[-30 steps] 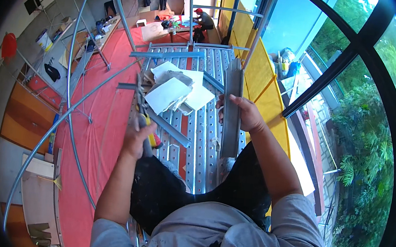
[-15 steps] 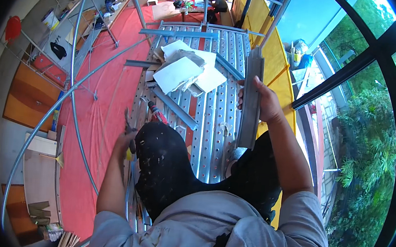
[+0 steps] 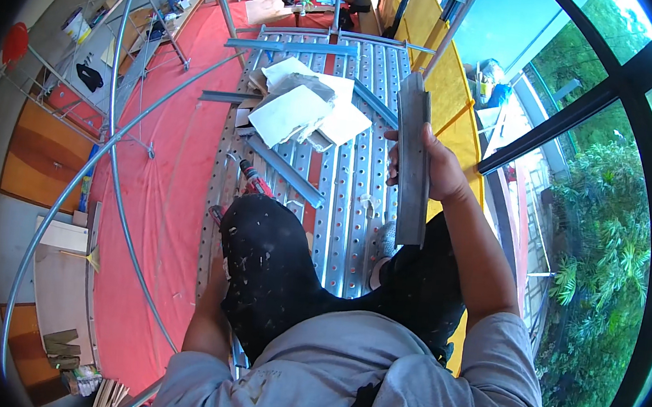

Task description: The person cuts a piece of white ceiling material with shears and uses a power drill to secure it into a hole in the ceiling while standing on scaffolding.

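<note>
Scaffold deck [image 3: 335, 244]: perforated metal, bearing broken white boards [image 3: 291, 115].
Right hand [image 3: 442, 171]: wrapped around a grey metal channel [image 3: 412, 172], near the right thigh [image 3: 438, 273].
Left hand: apparently behind the left knee [image 3: 261, 225]; cannot tell its grip.

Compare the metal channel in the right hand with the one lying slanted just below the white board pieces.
The held channel is gripped by the right hand; the lying channel rests on the perforated platform.
The held channel looks dark grey, the lying channel bluer.
The held channel runs nearly straight up the picture; the lying channel slants.
Both are long and narrow.
</note>
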### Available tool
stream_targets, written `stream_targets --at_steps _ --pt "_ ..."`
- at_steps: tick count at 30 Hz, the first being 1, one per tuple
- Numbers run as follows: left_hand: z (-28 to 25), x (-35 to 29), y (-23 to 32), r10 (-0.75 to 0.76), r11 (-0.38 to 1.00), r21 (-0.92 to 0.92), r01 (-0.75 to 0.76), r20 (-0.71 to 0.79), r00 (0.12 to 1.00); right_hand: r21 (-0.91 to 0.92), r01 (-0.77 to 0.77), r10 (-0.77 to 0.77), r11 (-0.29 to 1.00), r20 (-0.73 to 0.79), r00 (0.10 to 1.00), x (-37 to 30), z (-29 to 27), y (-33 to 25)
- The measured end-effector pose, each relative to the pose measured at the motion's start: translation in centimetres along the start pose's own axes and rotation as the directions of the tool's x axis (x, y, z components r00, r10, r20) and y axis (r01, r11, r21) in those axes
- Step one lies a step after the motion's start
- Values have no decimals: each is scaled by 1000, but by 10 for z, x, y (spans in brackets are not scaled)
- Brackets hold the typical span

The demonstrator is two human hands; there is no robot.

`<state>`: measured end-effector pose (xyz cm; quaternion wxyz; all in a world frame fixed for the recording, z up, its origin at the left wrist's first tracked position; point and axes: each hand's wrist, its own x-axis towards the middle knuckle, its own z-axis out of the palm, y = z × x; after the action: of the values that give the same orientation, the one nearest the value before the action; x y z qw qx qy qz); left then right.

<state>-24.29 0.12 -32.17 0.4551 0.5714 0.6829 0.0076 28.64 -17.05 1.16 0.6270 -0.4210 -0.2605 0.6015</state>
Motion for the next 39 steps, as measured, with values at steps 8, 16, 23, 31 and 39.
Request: stream_targets --at_steps 8,16,23,31,39 --pt "36 -22 -22 67 907 418 -45 -38 997 42 -2 19 999 -402 915 7 -6 1" --pt "67 -19 -23 70 766 642 -23 -48 996 144 161 -84 976 -434 897 4 -13 -2" --pt "78 -18 -28 91 704 710 -26 -54 994 70 235 -155 969 -569 808 8 -25 2" --pt "45 -38 -42 201 802 592 -86 -131 971 43 165 -117 985 -533 838 11 -32 5" --pt "-16 -120 -98 -22 976 198 86 -304 952 -5 127 -107 992 -569 815 14 -32 6"
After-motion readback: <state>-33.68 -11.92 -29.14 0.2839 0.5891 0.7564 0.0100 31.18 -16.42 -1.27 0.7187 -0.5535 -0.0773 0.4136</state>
